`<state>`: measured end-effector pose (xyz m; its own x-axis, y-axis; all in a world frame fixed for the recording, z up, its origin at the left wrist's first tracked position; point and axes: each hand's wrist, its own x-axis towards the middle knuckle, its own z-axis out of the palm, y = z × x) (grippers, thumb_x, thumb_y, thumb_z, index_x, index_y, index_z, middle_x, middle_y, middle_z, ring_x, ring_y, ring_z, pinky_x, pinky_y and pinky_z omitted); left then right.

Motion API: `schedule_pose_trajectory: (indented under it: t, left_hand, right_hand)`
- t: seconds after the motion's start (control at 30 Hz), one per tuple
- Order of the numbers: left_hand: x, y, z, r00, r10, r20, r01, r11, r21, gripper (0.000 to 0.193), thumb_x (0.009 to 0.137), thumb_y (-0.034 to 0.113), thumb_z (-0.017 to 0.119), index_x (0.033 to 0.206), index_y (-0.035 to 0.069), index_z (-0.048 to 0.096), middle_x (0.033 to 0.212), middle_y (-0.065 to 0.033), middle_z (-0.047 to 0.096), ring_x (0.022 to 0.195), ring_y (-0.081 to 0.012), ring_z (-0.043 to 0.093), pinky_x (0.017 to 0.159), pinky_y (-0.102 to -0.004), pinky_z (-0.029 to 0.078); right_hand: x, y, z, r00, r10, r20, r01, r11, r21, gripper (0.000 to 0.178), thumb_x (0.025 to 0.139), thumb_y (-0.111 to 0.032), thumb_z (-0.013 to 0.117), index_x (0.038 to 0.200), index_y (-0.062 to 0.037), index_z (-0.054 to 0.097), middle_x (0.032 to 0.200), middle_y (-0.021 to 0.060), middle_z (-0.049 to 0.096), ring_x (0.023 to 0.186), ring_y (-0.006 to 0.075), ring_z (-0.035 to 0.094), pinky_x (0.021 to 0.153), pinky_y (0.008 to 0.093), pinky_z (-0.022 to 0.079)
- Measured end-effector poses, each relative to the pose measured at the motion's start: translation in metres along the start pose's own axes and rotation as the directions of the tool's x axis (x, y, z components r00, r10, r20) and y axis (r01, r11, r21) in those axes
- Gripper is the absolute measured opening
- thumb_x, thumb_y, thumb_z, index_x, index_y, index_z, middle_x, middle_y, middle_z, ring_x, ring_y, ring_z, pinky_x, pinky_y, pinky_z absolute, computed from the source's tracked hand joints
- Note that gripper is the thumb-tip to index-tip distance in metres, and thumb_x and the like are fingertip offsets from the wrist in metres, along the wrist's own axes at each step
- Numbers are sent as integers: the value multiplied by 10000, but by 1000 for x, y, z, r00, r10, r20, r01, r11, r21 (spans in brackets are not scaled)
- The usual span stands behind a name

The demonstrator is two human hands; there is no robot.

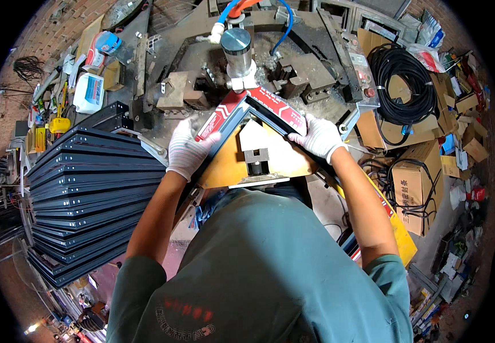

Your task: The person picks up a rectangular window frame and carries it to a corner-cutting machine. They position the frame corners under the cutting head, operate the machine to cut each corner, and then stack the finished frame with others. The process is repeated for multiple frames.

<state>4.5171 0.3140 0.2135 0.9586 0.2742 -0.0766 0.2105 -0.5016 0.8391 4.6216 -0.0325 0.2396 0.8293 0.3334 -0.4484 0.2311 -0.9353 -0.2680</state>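
An angled frame corner (237, 121) of dark metal profile, with red printed film on its outer faces, points away from me. My left hand (189, 150), in a white striped knit glove, is closed on the frame's left arm. On the right arm my right hand (319, 138), gloved the same way, is closed too, thumb on the inner side. The frame's tip lies at the foot of a shiny metal cylinder (237, 48) on the machine. Inside the angle sits a pale pointed metal block (254, 137) on a yellowish plate (221, 166).
Dark angled frames (87, 197) are stacked at my left. Metal jaw blocks (181, 91) stand on the machine bed. A coil of black cable (403, 83) and a cardboard box (416, 183) are at the right. A white jug (89, 92) stands at the far left.
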Motion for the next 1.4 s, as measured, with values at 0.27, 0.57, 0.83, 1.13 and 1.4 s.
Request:
schedule_pose_trajectory:
  t: [0.27,0.57,0.83,1.13,1.4]
  left_hand:
    - [24,-55,11,926,11,377,-38,997,65,640,828,411,834,1265,-4,620,1079,-197,749,1031,-317,728,921,-338,548]
    - [28,-16,6,912,-184,366,-20,872,488,583,883,287,822,1275,-71,582,1102,-224,739,1007,-276,731,915,-335,555]
    - [27,-2,6,933,-168,317,-34,839,543,512,887,404,801,1117,-17,621,980,-252,729,962,-406,721,819,-392,571]
    - [21,-10,13,964,-106,243,-36,855,517,506,861,403,803,1110,-8,645,942,-234,732,926,-403,719,804,-406,572]
    - [17,-2,20,988,-52,145,-33,846,533,416,860,432,755,1025,64,650,894,-221,726,898,-432,707,793,-503,564]
  right_hand:
    - [24,16,1,983,-169,74,167,986,22,745,820,-557,783,1129,92,586,868,312,692,861,492,687,790,497,559]
    - [34,19,4,972,-205,113,202,978,43,632,827,-473,782,1119,46,572,813,291,670,818,500,667,754,490,555]
    - [33,18,6,972,-224,68,219,974,64,631,836,-428,765,1173,71,577,869,314,682,845,494,677,781,493,556]
    - [32,19,7,966,-256,44,250,961,114,621,821,-423,775,1207,33,604,925,298,701,880,471,694,824,477,559]
    - [33,25,9,974,-210,86,205,977,64,608,837,-441,752,1160,51,601,911,302,690,883,471,687,835,492,551]
